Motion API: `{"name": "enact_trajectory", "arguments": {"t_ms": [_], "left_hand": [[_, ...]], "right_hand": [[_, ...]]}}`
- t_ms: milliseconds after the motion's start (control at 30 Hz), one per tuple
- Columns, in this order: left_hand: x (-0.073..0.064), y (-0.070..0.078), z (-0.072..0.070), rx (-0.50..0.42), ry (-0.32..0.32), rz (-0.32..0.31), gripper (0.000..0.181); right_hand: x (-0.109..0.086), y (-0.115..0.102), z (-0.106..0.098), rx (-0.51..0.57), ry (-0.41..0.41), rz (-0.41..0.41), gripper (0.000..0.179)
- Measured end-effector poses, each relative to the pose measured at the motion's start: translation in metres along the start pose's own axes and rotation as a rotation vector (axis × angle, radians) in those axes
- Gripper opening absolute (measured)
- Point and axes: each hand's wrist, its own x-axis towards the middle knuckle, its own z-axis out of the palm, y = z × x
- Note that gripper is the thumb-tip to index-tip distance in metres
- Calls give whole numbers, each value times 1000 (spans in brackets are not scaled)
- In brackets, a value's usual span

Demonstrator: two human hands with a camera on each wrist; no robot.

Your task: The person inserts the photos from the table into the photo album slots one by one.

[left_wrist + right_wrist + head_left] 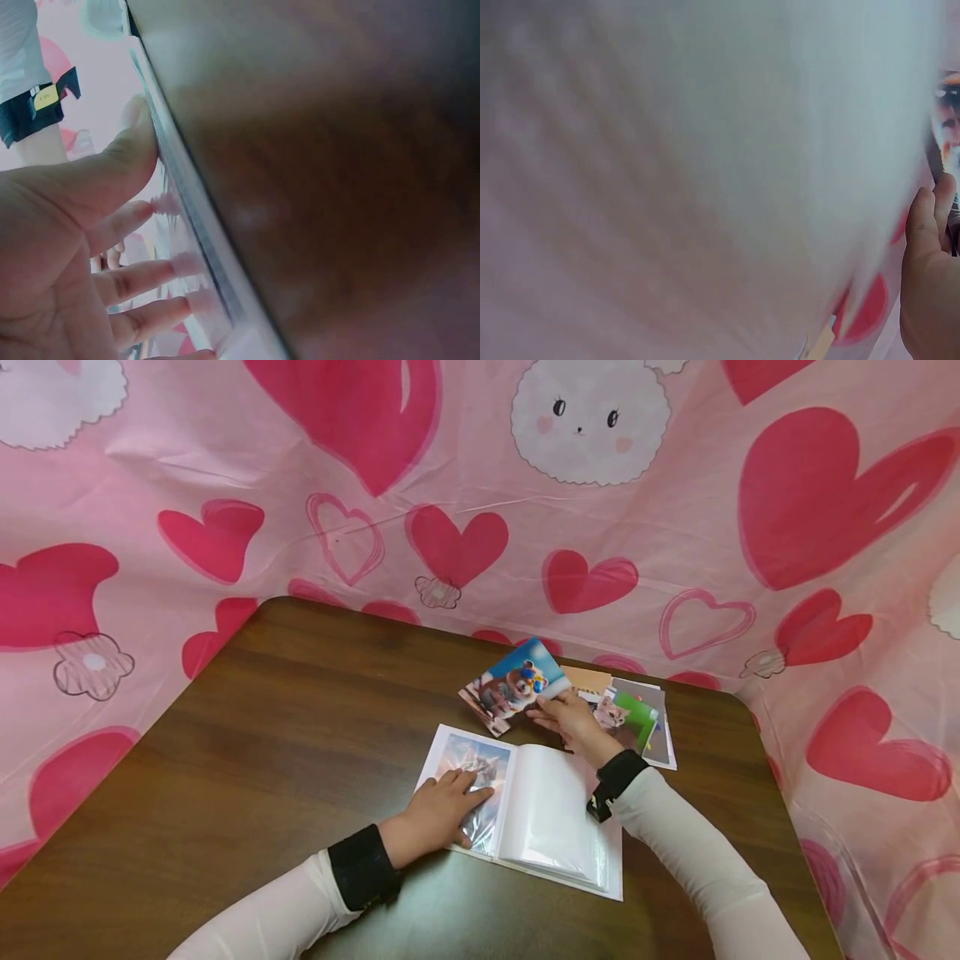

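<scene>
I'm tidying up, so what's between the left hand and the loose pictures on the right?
The head view shows the open album's pale page and the right hand, holding a picture, between the left hand and the loose pictures.

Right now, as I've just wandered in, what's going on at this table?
A person is handling pictures with both hands. Their right hand pinches a goggled-animal picture by one corner, beyond the open photo album. Their left hand rests on the album's left page, over a sleeved picture. The facing page looks blank. More loose pictures, one showing a cat, lie on the wooden table past the album's far right.
</scene>
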Motion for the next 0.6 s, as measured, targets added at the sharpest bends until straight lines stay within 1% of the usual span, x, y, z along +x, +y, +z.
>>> {"name": "enact_trajectory", "arguments": {"t_ms": [100,167,233,333,400,433,500,600], "left_hand": [[1,3,-2,-16,-20,-10,75],[3,6,-3,-44,-28,-18,75],[6,10,-3,-72,-14,0,74],[13,20,0,-85,7,67,73],[21,29,3,-59,23,124,71],[25,34,5,-44,21,144,69],[33,45,8,3,41,182,67],[40,57,11,62,58,201,65]], "right_hand": [[-6,-4,-4,-50,35,38,35],[-9,-5,-7,-64,48,57,31],[-11,-5,-9,-73,58,77,28],[-11,-4,-10,-86,62,88,26],[-11,-2,-11,-111,58,91,27],[-11,-2,-11,-121,56,86,29],[-11,-1,-11,-137,50,66,30],[-12,-1,-8,-163,47,59,30]]}}
